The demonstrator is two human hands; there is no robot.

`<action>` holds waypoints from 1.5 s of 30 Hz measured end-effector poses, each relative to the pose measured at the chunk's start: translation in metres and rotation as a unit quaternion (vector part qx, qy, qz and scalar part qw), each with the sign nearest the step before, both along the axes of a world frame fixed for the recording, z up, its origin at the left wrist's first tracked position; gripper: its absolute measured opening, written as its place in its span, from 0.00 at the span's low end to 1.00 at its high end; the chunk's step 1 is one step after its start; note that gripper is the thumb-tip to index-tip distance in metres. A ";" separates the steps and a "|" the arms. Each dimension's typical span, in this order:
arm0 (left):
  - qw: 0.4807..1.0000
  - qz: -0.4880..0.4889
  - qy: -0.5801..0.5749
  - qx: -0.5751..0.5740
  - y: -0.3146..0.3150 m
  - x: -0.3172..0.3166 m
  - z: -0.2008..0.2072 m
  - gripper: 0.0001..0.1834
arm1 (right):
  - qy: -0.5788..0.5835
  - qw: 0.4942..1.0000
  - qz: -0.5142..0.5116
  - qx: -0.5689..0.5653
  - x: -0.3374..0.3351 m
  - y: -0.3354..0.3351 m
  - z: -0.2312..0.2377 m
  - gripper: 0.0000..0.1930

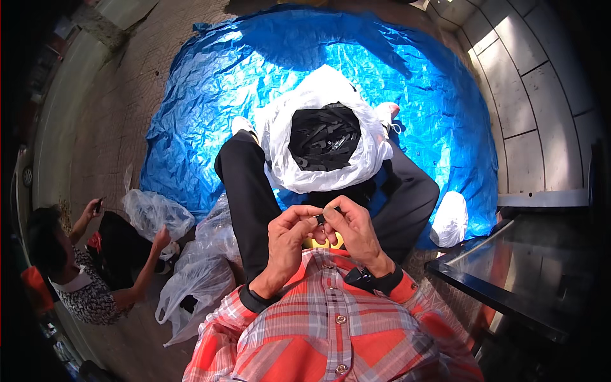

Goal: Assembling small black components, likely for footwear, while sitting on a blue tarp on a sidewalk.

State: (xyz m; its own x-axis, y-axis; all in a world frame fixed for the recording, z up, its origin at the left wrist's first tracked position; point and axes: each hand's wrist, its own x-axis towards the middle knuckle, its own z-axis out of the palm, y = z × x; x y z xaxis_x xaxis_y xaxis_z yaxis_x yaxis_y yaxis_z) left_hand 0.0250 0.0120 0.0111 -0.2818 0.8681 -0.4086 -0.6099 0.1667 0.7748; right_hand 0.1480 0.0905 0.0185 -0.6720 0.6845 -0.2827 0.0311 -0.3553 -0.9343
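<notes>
Left hand (287, 240) and right hand (356, 233) pinching small black piece (320, 219), just below frame centre. Step: apparently close two-handed fingerwork; next move likely needs fine control.

We count two hands, the left hand (285, 242) and the right hand (353, 233), with one small black piece (320, 219) between their fingertips. Just beyond both hands we have one open white bag (364, 167) holding many black pieces (323, 137), around it one blue tarp (203, 111), and two shoes (244, 125). Right of the right hand sits one white bundle (450, 219). Left of the left hand we see perhaps three clear bags (199, 286), their folds merging, and one co-worker (83, 286).
</notes>
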 end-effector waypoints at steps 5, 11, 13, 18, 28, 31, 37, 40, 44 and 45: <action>1.000 -0.001 -0.002 0.007 -0.001 0.000 0.004 0.08 | 0.046 0.997 -0.005 -0.063 0.004 -0.001 -0.004 0.09; 1.000 -0.023 -0.011 -0.004 0.000 -0.002 0.007 0.07 | 0.088 0.990 -0.015 -0.110 0.005 -0.002 -0.009 0.09; 1.000 -0.027 -0.014 0.003 0.000 -0.003 0.007 0.06 | 0.101 0.987 -0.017 -0.127 0.006 -0.001 -0.010 0.09; 0.999 -0.042 -0.007 0.009 -0.001 -0.004 0.010 0.06 | 0.141 0.972 -0.015 -0.185 0.008 0.000 -0.011 0.08; 0.999 -0.038 -0.016 0.003 0.001 -0.002 0.011 0.04 | 0.179 0.956 -0.013 -0.232 0.008 -0.002 -0.013 0.08; 0.999 -0.039 -0.003 -0.012 0.001 0.000 0.011 0.03 | 0.182 0.956 -0.013 -0.231 0.009 -0.002 -0.013 0.08; 0.999 -0.040 -0.009 -0.011 0.001 0.000 0.010 0.04 | 0.165 0.962 -0.022 -0.218 0.008 -0.003 -0.014 0.08; 0.999 -0.033 0.011 -0.020 0.001 0.003 0.012 0.04 | 0.154 0.969 -0.025 -0.191 0.008 -0.003 -0.012 0.08; 0.994 -0.001 0.106 0.026 -0.005 0.010 0.007 0.04 | -0.038 0.990 -0.013 0.139 0.007 -0.009 0.006 0.07; 0.989 0.008 0.143 0.037 -0.007 0.011 0.004 0.04 | -0.058 0.914 -0.049 0.399 0.002 -0.013 0.004 0.07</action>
